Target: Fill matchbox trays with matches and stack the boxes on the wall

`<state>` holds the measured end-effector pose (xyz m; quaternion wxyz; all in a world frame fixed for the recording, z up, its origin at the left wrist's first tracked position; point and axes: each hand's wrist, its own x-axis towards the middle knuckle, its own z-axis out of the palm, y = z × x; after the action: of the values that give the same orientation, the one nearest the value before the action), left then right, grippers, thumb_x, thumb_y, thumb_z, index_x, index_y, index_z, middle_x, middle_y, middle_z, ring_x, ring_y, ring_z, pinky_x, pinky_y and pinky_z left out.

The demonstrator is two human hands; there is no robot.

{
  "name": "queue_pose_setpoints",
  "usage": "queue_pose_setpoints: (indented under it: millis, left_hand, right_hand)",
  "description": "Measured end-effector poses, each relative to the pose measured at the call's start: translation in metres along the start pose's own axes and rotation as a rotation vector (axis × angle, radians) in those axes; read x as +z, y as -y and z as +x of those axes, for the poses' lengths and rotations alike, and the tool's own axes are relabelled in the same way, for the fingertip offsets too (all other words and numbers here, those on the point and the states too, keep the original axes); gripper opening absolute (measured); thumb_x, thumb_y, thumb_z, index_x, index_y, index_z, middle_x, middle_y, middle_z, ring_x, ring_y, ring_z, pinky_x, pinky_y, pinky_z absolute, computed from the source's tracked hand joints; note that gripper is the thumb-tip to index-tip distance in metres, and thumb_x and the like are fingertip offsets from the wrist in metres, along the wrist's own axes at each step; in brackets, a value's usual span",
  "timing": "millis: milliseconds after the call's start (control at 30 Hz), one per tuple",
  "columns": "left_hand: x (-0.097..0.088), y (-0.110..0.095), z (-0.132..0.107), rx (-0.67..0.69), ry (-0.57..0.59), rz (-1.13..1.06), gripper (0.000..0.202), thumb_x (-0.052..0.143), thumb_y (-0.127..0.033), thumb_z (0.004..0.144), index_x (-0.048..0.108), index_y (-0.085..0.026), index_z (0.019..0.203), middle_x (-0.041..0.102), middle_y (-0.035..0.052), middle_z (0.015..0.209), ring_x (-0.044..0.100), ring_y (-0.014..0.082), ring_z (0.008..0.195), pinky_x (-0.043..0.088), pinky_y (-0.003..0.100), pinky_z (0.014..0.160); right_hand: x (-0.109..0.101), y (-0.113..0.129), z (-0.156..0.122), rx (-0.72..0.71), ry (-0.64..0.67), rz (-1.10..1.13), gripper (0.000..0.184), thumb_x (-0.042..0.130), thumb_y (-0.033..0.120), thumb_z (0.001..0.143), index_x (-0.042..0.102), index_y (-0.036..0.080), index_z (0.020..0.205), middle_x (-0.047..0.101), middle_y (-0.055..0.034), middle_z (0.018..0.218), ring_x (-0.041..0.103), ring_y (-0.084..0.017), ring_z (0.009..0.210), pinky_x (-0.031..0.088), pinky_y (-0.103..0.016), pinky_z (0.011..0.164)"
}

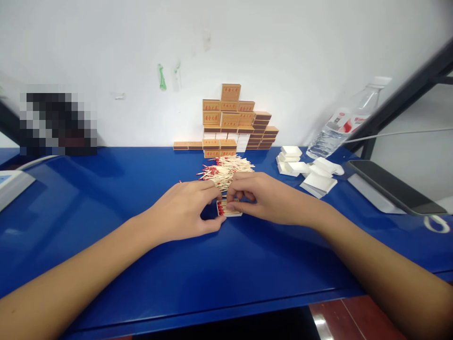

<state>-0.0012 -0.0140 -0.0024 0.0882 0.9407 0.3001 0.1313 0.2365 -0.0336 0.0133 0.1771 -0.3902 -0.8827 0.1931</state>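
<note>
A small white matchbox tray [235, 215] lies on the blue table, with red-headed matches [222, 208] side by side in it, heads to the left. My left hand [186, 208] grips the tray's left end, thumb at the near side and fingers at the far side. Over the tray's right part is my right hand [260, 196], its thumb and fingers pinched together at the matches; how many they hold is hidden. Just beyond both hands lies a heap of loose matches [230, 167], partly covered by my fingers.
Matchboxes [230, 120] stand stacked against the white wall. Several white trays [318, 179] lie loosely at the right, before a leaning plastic bottle [348, 120]. A dark phone [396, 189] rests on a white stand farther right. A white device [14, 186] sits at the left edge.
</note>
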Motion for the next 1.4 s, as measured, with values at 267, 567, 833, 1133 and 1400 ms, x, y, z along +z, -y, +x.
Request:
queue_pose_setpoints:
  millis: [267, 567, 833, 1133, 1400]
  left_hand:
    - [-0.003, -0.001, 0.001, 0.005, -0.057, -0.008, 0.022, 0.065, -0.041, 0.092, 0.069, -0.02, 0.098, 0.069, 0.002, 0.09, 0.064, 0.0193, 0.081, 0.047, 0.032, 0.07]
    - [-0.005, -0.002, 0.0, 0.029, -0.086, -0.048, 0.018, 0.067, -0.037, 0.09, 0.069, -0.021, 0.096, 0.069, 0.0007, 0.086, 0.062, 0.0175, 0.078, 0.046, 0.031, 0.069]
    - [-0.009, 0.004, 0.0, 0.031, -0.041, -0.044, 0.036, 0.071, -0.055, 0.088, 0.068, -0.021, 0.097, 0.067, 0.0007, 0.086, 0.06, 0.0171, 0.074, 0.042, 0.031, 0.065]
    - [-0.014, 0.026, 0.004, -0.145, -0.256, 0.126, 0.016, 0.058, -0.031, 0.093, 0.067, -0.019, 0.099, 0.065, 0.0006, 0.079, 0.056, 0.0145, 0.065, 0.039, 0.03, 0.063]
    - [-0.028, 0.042, 0.002, -0.181, -0.208, 0.296, 0.022, 0.053, -0.022, 0.086, 0.072, -0.02, 0.098, 0.07, 0.0053, 0.088, 0.062, 0.0208, 0.073, 0.038, 0.034, 0.063]
  right_hand:
    - [-0.031, -0.027, -0.002, 0.135, -0.269, -0.353, 0.016, 0.062, 0.031, 0.097, 0.066, 0.019, 0.086, 0.066, -0.004, 0.081, 0.055, -0.018, 0.072, 0.036, -0.031, 0.065]
    - [-0.023, -0.038, 0.001, 0.196, -0.099, -0.341, 0.013, 0.07, 0.028, 0.092, 0.068, 0.018, 0.084, 0.066, -0.0038, 0.085, 0.056, -0.017, 0.075, 0.037, -0.03, 0.068]
    - [0.004, -0.027, 0.008, 0.035, -0.3, -0.292, 0.012, 0.062, 0.024, 0.098, 0.064, 0.02, 0.109, 0.062, -0.007, 0.104, 0.059, -0.02, 0.091, 0.044, -0.032, 0.079]
    - [0.006, -0.023, 0.024, -0.102, -0.238, -0.413, 0.014, 0.057, 0.023, 0.102, 0.066, 0.019, 0.113, 0.062, -0.013, 0.111, 0.055, -0.028, 0.107, 0.046, -0.042, 0.094]
    - [0.009, -0.013, 0.023, -0.078, -0.297, -0.219, 0.013, 0.056, 0.024, 0.103, 0.067, 0.021, 0.098, 0.062, -0.0083, 0.1, 0.058, -0.022, 0.098, 0.047, -0.036, 0.087]
